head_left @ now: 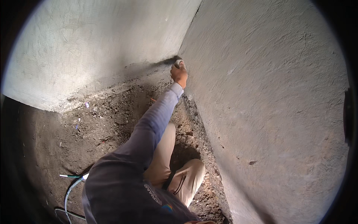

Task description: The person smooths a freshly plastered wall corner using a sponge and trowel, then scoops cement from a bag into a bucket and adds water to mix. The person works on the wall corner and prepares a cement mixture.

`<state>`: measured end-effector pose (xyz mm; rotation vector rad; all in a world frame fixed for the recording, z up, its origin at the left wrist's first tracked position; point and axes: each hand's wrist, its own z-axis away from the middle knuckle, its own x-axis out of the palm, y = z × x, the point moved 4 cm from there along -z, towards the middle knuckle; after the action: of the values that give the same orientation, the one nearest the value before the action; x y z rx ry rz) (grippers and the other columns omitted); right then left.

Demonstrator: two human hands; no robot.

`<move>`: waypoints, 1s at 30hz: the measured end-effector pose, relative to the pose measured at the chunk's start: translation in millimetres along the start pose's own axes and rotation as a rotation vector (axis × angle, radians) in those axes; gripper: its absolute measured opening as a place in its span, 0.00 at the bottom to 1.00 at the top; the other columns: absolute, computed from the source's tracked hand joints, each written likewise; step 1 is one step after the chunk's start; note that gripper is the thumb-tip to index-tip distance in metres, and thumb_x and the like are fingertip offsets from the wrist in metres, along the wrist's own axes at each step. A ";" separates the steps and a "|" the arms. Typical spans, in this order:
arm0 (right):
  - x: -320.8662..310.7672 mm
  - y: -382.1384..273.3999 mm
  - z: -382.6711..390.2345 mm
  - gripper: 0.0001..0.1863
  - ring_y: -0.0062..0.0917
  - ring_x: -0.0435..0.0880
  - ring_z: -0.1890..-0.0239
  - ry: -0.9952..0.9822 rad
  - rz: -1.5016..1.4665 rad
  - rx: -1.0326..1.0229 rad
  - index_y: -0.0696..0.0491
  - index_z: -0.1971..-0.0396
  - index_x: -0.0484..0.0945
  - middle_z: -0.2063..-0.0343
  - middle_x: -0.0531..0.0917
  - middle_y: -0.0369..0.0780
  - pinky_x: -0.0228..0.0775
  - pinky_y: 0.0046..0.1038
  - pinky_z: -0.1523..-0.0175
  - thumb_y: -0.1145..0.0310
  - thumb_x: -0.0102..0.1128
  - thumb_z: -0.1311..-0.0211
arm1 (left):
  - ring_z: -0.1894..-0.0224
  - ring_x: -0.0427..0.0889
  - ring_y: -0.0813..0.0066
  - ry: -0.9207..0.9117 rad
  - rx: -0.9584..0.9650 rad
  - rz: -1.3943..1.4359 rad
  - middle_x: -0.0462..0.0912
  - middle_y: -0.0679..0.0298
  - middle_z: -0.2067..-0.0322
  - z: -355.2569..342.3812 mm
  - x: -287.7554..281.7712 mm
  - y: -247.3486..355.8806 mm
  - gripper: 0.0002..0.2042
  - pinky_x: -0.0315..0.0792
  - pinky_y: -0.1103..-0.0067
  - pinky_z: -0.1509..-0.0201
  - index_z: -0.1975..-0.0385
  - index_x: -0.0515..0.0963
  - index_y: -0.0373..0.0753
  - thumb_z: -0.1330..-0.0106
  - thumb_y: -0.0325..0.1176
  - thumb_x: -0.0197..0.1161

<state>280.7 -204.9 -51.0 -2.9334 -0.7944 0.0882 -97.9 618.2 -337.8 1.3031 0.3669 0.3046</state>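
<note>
My left hand [179, 75] reaches far forward at the end of a grey-blue sleeve. Its fingers are closed round a small, pale, rounded object [178, 62], mostly covered by the hand, so its kind is unclear. The object is held low in the corner where the left plastered wall [112, 37] meets the right plastered wall [268, 97]. A dark shadow lies along the left wall's foot beside it. My right hand does not show; at the bottom edge there is only a reddish-brown sliver that I cannot make out.
My bent knees [192, 173] in beige trousers are close to the right wall. Rough dirt ground [108, 115] with pebbles and small scraps spreads along the walls. A pale hose or cable [67, 198] curves at the lower left, near a green-and-white end piece [71, 176].
</note>
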 end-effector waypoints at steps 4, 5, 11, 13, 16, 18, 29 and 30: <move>-3.1 6.0 -28.3 0.20 0.42 0.83 0.53 0.065 0.033 -0.073 0.63 0.46 0.71 0.53 0.79 0.51 0.81 0.40 0.49 0.58 0.54 0.19 | 0.36 0.82 0.39 0.162 0.338 -0.064 0.79 0.40 0.38 66.0 21.6 56.3 0.31 0.78 0.56 0.32 0.32 0.71 0.30 0.24 0.47 0.68; -2.7 5.3 -28.0 0.20 0.42 0.83 0.53 0.072 0.034 -0.077 0.63 0.47 0.71 0.53 0.79 0.51 0.81 0.40 0.50 0.58 0.54 0.19 | 0.36 0.81 0.39 0.108 0.191 -0.020 0.80 0.40 0.38 57.5 24.4 50.4 0.30 0.79 0.57 0.32 0.33 0.72 0.30 0.24 0.48 0.68; -7.3 15.1 -22.6 0.20 0.41 0.83 0.54 0.089 0.029 -0.042 0.63 0.48 0.71 0.55 0.79 0.50 0.81 0.40 0.50 0.58 0.54 0.19 | 0.35 0.80 0.37 -0.081 -0.022 -0.209 0.79 0.40 0.37 44.5 15.4 67.0 0.31 0.78 0.52 0.33 0.34 0.73 0.31 0.23 0.54 0.64; -3.5 9.8 -17.3 0.20 0.41 0.83 0.54 0.060 0.038 -0.041 0.62 0.48 0.71 0.55 0.79 0.50 0.81 0.40 0.51 0.58 0.54 0.19 | 0.35 0.77 0.35 0.003 0.416 -0.157 0.75 0.35 0.36 44.1 9.2 102.5 0.33 0.74 0.49 0.31 0.31 0.69 0.29 0.20 0.55 0.57; -0.6 7.4 -17.7 0.19 0.40 0.82 0.55 0.056 0.046 -0.055 0.62 0.49 0.71 0.56 0.78 0.49 0.81 0.40 0.51 0.57 0.53 0.19 | 0.35 0.77 0.35 0.130 0.381 -0.113 0.74 0.35 0.35 54.1 21.1 95.4 0.34 0.72 0.51 0.29 0.27 0.66 0.28 0.19 0.53 0.54; 0.2 7.3 -22.2 0.19 0.40 0.82 0.55 0.071 0.047 -0.061 0.62 0.50 0.71 0.56 0.78 0.49 0.80 0.40 0.51 0.57 0.53 0.19 | 0.33 0.77 0.38 0.013 0.128 -0.205 0.76 0.37 0.34 37.3 18.2 62.1 0.33 0.72 0.52 0.28 0.28 0.67 0.28 0.19 0.52 0.53; -5.2 7.7 -27.6 0.19 0.39 0.82 0.57 -0.016 0.063 -0.112 0.61 0.52 0.71 0.58 0.78 0.48 0.80 0.40 0.53 0.57 0.52 0.18 | 0.40 0.76 0.41 -0.036 0.421 -0.155 0.63 0.31 0.33 49.8 18.0 186.5 0.36 0.72 0.52 0.33 0.32 0.62 0.20 0.17 0.56 0.47; -6.7 9.5 -35.2 0.19 0.39 0.82 0.57 -0.007 0.079 -0.126 0.61 0.53 0.71 0.59 0.78 0.48 0.80 0.40 0.53 0.57 0.52 0.18 | 0.41 0.77 0.43 -0.075 0.421 -0.110 0.67 0.33 0.35 75.0 16.8 173.6 0.34 0.73 0.53 0.34 0.33 0.64 0.22 0.16 0.54 0.47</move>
<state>282.6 -219.4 -17.0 -3.0848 -0.7104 0.0567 -52.9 601.1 -154.1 1.6941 0.4531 0.0849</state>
